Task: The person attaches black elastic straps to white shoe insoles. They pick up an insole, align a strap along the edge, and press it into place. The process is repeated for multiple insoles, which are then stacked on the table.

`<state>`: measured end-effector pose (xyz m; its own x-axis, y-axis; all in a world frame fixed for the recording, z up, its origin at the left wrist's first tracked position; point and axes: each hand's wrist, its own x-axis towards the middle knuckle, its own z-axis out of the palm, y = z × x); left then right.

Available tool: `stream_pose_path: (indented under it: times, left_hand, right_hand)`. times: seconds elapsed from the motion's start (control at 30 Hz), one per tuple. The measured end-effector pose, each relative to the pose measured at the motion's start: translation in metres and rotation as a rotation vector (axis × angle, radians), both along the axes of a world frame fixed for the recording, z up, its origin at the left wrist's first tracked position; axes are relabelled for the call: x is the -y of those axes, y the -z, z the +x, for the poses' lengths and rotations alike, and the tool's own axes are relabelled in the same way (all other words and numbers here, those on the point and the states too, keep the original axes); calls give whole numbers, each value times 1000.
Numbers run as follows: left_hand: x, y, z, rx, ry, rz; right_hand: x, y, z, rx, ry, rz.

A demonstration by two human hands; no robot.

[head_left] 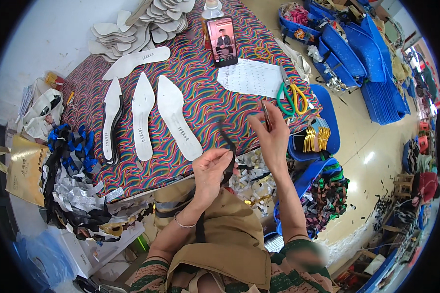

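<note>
My left hand [211,168] pinches a thin black strip [230,146] in front of the table's near edge, one end of it curling up towards the far side. To its right, my right hand [274,134] is raised and closed around a slim metal tool [266,115], whose exact kind is half hidden by the fingers. On the patterned cloth lie white insoles: one [176,115] close to my left hand, another [143,117] beside it, and one [137,61] crosswise behind. A stack with black layers under a white insole [112,122] sits further left.
Piled insoles [142,29] stand at the back left. A lit phone [222,41] leans upright against a bottle, near a paper sheet [252,78] and scissors [292,97] with green and yellow handles. Blue bins [337,63] stand at right; strip bundles [78,171] hang at left.
</note>
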<state>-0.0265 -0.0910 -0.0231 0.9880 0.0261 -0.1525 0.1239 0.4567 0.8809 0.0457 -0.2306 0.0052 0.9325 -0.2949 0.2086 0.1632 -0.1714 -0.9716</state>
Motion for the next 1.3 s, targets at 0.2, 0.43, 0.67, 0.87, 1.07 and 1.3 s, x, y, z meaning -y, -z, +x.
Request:
stream_pose_path:
  times: [0.2, 0.43, 0.67, 0.87, 1.07, 1.3]
  left_hand:
    - [-1, 10, 5, 78, -128, 168]
    - [0, 10, 2, 176, -139, 368]
    - [0, 20, 0, 224, -121, 342]
    - [0, 10, -1, -59, -47, -45]
    - [-4, 15, 2, 57, -53, 319]
    - [-5, 9, 4, -2, -3, 229]
  right_hand:
    - [-3, 17, -51, -99, -259, -131]
    - [-10, 26, -59, -17, -213, -250]
    - [-17, 37, -61, -142, -152, -26]
    - [-20, 41, -63, -374, -173, 573]
    - [-15, 42, -72, -295, -185, 168]
    - [-18, 43, -75, -264, -169, 153]
